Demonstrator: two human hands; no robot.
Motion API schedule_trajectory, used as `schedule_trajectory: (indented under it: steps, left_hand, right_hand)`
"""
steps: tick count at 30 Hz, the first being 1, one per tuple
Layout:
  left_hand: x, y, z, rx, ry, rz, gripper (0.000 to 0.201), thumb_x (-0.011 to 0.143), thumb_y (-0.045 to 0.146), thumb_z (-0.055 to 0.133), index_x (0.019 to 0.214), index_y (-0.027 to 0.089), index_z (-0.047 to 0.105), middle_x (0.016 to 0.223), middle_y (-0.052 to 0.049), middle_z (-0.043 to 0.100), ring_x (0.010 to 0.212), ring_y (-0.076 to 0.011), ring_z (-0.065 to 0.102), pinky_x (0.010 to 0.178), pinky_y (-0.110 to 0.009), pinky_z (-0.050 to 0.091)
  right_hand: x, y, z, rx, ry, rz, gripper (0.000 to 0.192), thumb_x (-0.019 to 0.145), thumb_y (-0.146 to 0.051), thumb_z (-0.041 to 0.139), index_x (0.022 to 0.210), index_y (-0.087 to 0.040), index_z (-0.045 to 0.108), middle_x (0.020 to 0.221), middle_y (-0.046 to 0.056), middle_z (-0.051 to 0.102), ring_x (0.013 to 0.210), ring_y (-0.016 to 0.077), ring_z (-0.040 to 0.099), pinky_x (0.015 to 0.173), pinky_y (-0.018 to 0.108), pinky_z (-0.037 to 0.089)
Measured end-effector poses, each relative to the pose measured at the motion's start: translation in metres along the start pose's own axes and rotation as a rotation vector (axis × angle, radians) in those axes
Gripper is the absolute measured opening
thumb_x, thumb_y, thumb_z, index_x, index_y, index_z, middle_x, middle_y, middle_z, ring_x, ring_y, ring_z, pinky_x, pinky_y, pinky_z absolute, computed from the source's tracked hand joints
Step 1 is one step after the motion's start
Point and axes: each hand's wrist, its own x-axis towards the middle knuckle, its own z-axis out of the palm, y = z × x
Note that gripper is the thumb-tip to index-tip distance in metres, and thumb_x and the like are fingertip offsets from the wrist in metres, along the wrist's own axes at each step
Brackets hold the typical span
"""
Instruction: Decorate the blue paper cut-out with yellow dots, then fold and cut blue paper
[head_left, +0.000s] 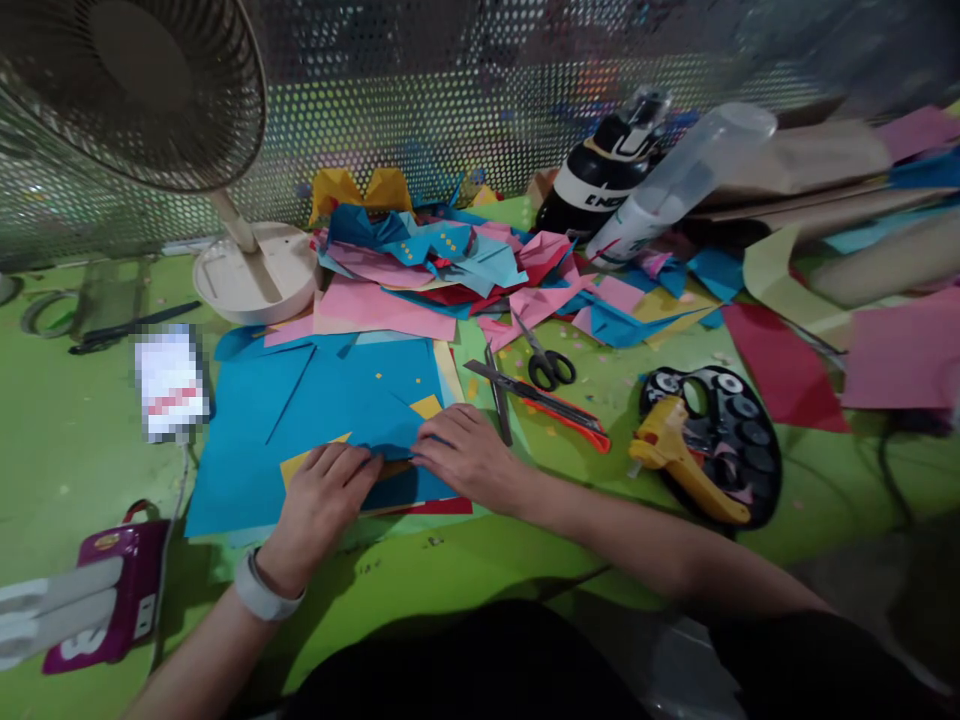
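Pressing both hands flat, left hand [324,497], right hand [465,455], blue paper [337,410] fold running left-right

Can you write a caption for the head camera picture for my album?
Both hands, left and right, press blue paper flat on a green table.

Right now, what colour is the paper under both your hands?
Blue paper, with a yellow sheet's edges showing beside it; seen in the head view.

Green table [67,450] under coloured paper [420,270], scissors [546,358], fan [255,270]
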Motion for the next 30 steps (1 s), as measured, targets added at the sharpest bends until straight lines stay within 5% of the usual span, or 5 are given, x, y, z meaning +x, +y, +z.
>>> schedule_trajectory:
  steps: [9, 19, 26, 30]
  left_hand:
    - [0.0, 0.004, -0.004, -0.069, 0.012, -0.082, 0.015, 0.091, 0.017, 0.051, 0.089, 0.016, 0.065, 0.083, -0.006, 0.068, 0.075, -0.018, 0.062, 0.068, -0.031, 0.052]
    - [0.002, -0.002, -0.005, -0.159, -0.048, -0.257, 0.019, 0.092, 0.029, 0.051, 0.083, 0.019, 0.064, 0.08, -0.004, 0.068, 0.074, -0.0173, 0.062, 0.066, -0.031, 0.047]
    - [0.006, 0.001, -0.008, -0.056, -0.082, -0.355, 0.022, 0.093, 0.031, 0.049, 0.082, 0.019, 0.063, 0.077, -0.004, 0.068, 0.072, -0.0187, 0.062, 0.065, -0.033, 0.04]
    - [0.007, 0.014, -0.009, 0.137, -0.041, -0.311, 0.019, 0.092, 0.019, 0.047, 0.093, 0.02, 0.066, 0.09, -0.007, 0.072, 0.082, -0.0222, 0.064, 0.081, -0.041, 0.041]
  right_hand:
    - [0.0, -0.001, -0.005, -0.019, -0.002, -0.01, 0.023, 0.096, -0.024, 0.047, 0.082, -0.018, 0.065, 0.081, 0.004, 0.063, 0.078, 0.0169, 0.053, 0.073, 0.032, 0.034]
    - [0.002, 0.002, 0.0, 0.082, -0.064, 0.179, 0.029, 0.097, -0.035, 0.045, 0.081, -0.017, 0.063, 0.08, 0.004, 0.063, 0.079, 0.0176, 0.053, 0.075, 0.032, 0.033]
    - [0.005, -0.001, 0.002, 0.035, -0.086, 0.244, 0.028, 0.096, -0.037, 0.046, 0.082, -0.017, 0.06, 0.081, 0.004, 0.061, 0.077, 0.0178, 0.052, 0.075, 0.033, 0.029]
    - [0.007, -0.003, 0.001, 0.036, -0.099, 0.268, 0.027, 0.096, -0.036, 0.047, 0.081, -0.016, 0.059, 0.081, 0.004, 0.061, 0.078, 0.0181, 0.052, 0.075, 0.033, 0.028]
